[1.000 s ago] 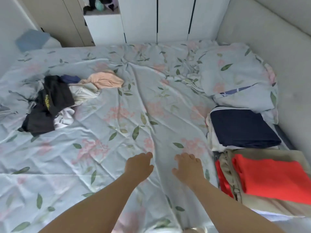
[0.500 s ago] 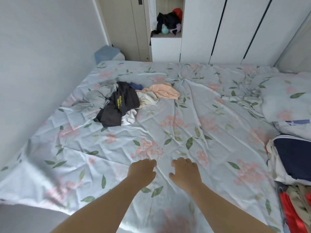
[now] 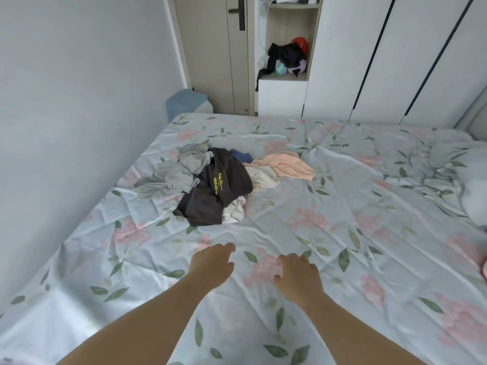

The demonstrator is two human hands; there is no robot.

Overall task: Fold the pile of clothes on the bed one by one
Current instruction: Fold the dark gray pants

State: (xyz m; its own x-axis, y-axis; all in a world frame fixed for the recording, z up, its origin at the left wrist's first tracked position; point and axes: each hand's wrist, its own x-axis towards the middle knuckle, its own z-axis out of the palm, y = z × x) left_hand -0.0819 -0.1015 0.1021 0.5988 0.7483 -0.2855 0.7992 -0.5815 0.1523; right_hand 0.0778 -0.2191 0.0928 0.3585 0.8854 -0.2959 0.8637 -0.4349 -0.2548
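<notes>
A loose pile of unfolded clothes (image 3: 224,185) lies on the floral bed sheet (image 3: 342,233), left of centre. On top is a black garment with yellow lettering (image 3: 218,193); a grey piece (image 3: 181,169), a peach piece (image 3: 287,164), a cream piece (image 3: 261,177) and a bit of blue (image 3: 239,155) lie around it. My left hand (image 3: 210,262) and my right hand (image 3: 297,275) hover over the sheet, well short of the pile. Both hold nothing, with the fingers loosely curled and apart.
A grey wall (image 3: 66,127) runs along the bed's left side. Beyond the foot stand a blue bin (image 3: 187,104), a door (image 3: 224,48), a shelf niche with dark clothes (image 3: 287,59) and white wardrobe doors (image 3: 395,56). A pillow (image 3: 474,185) lies at the right edge.
The view has swung left and up: the folded stacks on the right have left the frame and the pile sits nearer the centre. Both hands stay empty, reaching toward the pile.
</notes>
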